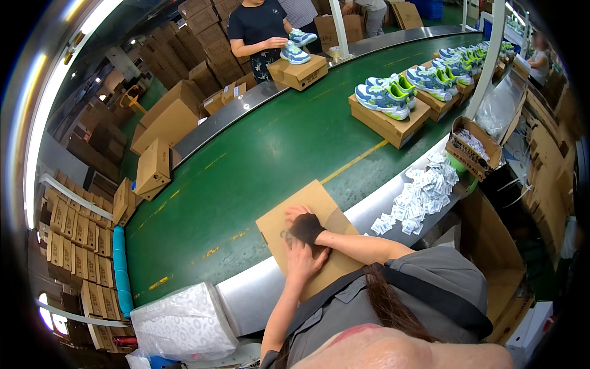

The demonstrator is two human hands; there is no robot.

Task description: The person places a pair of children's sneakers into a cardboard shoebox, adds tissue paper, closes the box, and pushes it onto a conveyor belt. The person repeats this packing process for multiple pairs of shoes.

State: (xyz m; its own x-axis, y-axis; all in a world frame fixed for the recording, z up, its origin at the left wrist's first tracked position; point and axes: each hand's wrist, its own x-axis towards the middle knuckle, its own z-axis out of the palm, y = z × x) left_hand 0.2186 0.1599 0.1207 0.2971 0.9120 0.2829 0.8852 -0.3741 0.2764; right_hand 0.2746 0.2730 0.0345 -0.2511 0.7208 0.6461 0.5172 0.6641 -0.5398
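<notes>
A brown cardboard shoe box (329, 209) lies in front of me across the belt's near edge, its top a plain flat panel. My right hand (303, 225), in a dark fingerless glove or wrist wrap, rests on the top with its fingers spread. Just nearer to me, my left hand (301, 261) lies on the same panel, fingers stretched out and close to the right wrist. Neither hand holds anything that I can see. To the right, many small white paper packets (421, 194) are heaped on the metal ledge.
Blue, white and lime sneakers (386, 97) stand in pairs on boxes along the green conveyor belt (246, 166). A person (261, 37) across it handles sneakers over a box (299, 72). An open carton (473, 144) sits right; a plastic-wrapped stack (183, 323) lies lower left.
</notes>
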